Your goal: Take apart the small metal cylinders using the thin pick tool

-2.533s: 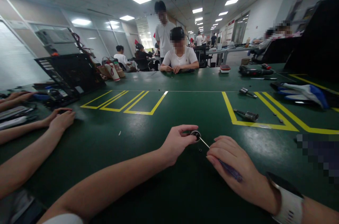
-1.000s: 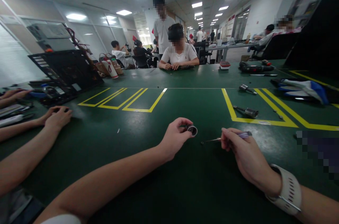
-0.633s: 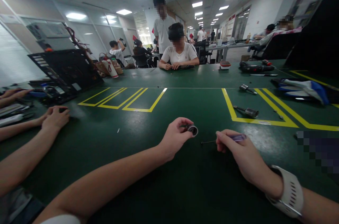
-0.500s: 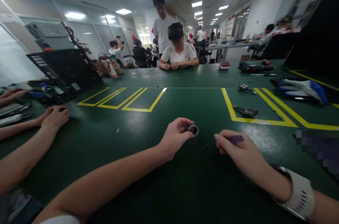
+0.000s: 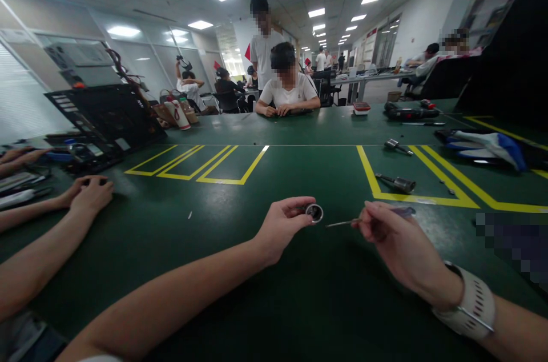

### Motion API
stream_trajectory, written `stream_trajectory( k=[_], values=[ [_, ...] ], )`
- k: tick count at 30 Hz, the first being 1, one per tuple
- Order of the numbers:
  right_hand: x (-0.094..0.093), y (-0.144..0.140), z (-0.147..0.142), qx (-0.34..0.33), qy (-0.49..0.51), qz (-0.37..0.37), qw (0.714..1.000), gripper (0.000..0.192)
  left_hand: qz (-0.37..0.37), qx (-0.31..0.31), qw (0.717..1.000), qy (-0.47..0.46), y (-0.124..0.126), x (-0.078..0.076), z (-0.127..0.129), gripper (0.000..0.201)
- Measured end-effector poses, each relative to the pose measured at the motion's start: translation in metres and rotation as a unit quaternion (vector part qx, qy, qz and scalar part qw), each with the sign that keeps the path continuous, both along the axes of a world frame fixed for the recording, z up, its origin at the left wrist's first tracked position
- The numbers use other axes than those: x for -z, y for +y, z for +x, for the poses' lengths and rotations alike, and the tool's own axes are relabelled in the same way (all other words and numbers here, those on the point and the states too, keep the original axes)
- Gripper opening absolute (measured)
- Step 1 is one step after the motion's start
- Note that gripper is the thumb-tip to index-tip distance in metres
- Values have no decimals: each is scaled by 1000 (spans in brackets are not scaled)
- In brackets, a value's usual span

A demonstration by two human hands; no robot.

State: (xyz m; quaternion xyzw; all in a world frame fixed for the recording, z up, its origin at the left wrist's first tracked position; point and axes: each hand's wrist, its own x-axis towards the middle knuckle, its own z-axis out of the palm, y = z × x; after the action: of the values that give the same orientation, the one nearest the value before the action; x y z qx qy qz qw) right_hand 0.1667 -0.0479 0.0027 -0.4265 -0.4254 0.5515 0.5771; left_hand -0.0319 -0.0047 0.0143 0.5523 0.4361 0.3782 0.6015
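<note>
My left hand (image 5: 282,225) is closed on a short, round metal part (image 5: 314,213), its hollow open end turned toward me and to the right. My right hand (image 5: 394,233) grips a slim screwdriver (image 5: 345,223) by its purplish handle, fingers pinched near the base of the shaft. The thin shaft points left, its tip a short gap away from the metal part's rim. Both hands are above the green table (image 5: 231,299). What the inside of the round part contains is too dark to make out.
Two metal pieces with shafts, one nearer (image 5: 398,184) and one farther (image 5: 397,147), lie by yellow tape lines. Blue-and-white gloves (image 5: 488,151) and a black power tool (image 5: 406,112) are on the right. Another person's hands (image 5: 91,193) rest at the left; someone sits opposite.
My right hand has moved a little right and turned, so the screwdriver shaft now shows longer, pointing left. My left hand holds the metal part almost where it was.
</note>
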Motion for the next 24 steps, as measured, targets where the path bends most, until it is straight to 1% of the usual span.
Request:
stream_trajectory(
  k=[1, 3, 5, 7, 10, 13, 16, 20, 24],
  values=[
    [-2, -3, -1, -10, -29, 34, 999, 26, 3, 3, 1000, -5, 0, 1, 0, 35],
    [-5, -8, -2, -35, -139, 97, 985, 25, 8, 7, 1000, -12, 0, 2, 0, 35],
    [-8, -13, -5, -53, -258, 152, 953, 25, 15, 3, 1000, -13, -1, 3, 1, 35],
    [-9, -18, -8, -65, -329, 204, 920, 25, 21, -3, 1000, -11, -3, 3, 2, 35],
    [-9, -21, -12, -67, -350, 273, 894, 20, 24, -6, 1000, -11, -6, 0, 4, 33],
    [-7, -22, -13, -71, -361, 303, 879, 16, 19, -13, 1000, -9, -8, -3, 7, 31],
    [-7, -23, -13, -63, -372, 312, 872, 15, 19, -11, 1000, -9, -9, -4, 7, 31],
    [-9, -25, -11, -25, -376, 311, 873, 19, 46, 21, 999, 0, -8, 0, 3, 35],
    [-11, -25, -11, -34, -385, 304, 870, 21, 89, 38, 995, 14, -7, 5, 0, 36]
  ],
)
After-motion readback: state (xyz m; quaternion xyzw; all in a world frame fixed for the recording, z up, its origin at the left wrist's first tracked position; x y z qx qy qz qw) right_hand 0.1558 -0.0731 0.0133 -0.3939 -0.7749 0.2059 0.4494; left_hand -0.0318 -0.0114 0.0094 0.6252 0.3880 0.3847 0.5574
